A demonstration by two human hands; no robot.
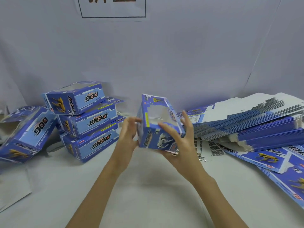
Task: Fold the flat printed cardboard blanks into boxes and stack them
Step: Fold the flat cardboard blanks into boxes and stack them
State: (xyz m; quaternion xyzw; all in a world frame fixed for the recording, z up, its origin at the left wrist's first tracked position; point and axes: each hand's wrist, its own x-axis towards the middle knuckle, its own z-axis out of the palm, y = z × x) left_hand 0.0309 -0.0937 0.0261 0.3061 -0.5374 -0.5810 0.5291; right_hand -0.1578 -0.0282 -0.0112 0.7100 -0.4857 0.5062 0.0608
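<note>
— Centre of the view?
— A folded blue box [158,122], held up off the white cloth-covered table [148,186], tilted, one end toward the camera. Printed with a dog's head and "DOG" lettering. A window cut-out on the upper face.

— Left hand?
— Left hand [130,132] against the box's left side, fingers bent toward the near-left edge and touching it. Hard to tell whether gripping or only pressing.

— Right hand?
— Right hand [179,142] cupped under and around the near-right corner, thumb laid across the printed end face, fingers spread up behind the right side. Carrying the box's weight, by the look of it.

— Finished ones?
— To the left: a stack of three folded boxes [87,120], lettering upside down from here, the top one skewed against the two below. Just beside the stack, farther left, one more folded box [28,137] lying tilted on its side.

— Unfolded stock?
— On the right: a thick slanted pile of flat blanks [255,122], white undersides showing at the top, blue edges fanned out. In front of the pile, loose blanks [271,158] lying flat, printed with a yellow robot dog and "TOP".

— Behind?
— A pale cloth backdrop [164,55], with a framed sign [113,7] cut off at the top edge.
</note>
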